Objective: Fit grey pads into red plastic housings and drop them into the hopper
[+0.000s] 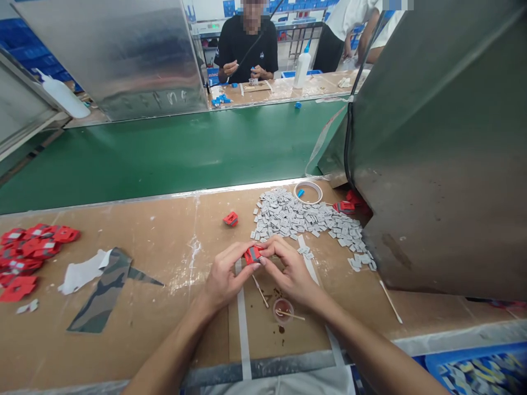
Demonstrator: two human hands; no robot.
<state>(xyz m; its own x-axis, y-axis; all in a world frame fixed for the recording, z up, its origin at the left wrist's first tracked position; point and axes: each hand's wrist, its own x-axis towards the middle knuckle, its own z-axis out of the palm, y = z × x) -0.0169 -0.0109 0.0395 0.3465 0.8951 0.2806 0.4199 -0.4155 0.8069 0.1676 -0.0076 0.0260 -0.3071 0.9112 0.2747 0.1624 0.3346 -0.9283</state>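
Observation:
Between the fingers of both hands is a small red plastic part with grey on it (252,254), held above the cardboard-covered bench. My left hand (228,272) pinches it from the left. From the right, my right hand (289,269) grips it with thumb and fingertips. Beneath the hands stands a small clear cup (283,311) of reddish-brown liquid with a cotton swab (291,314) across it. Another swab (261,291) lies just left of the cup. A pile of small grey plastic pieces (292,214) spreads beyond my right hand, and a single red part (231,219) sits beyond my left.
Red parts (35,249) are heaped at the left, near a camouflage cloth scrap (101,296). A tape roll (308,193) rests on the grey pile. A metal panel (444,153) bounds the right. Across the green belt (185,151) sits a person (247,46) working.

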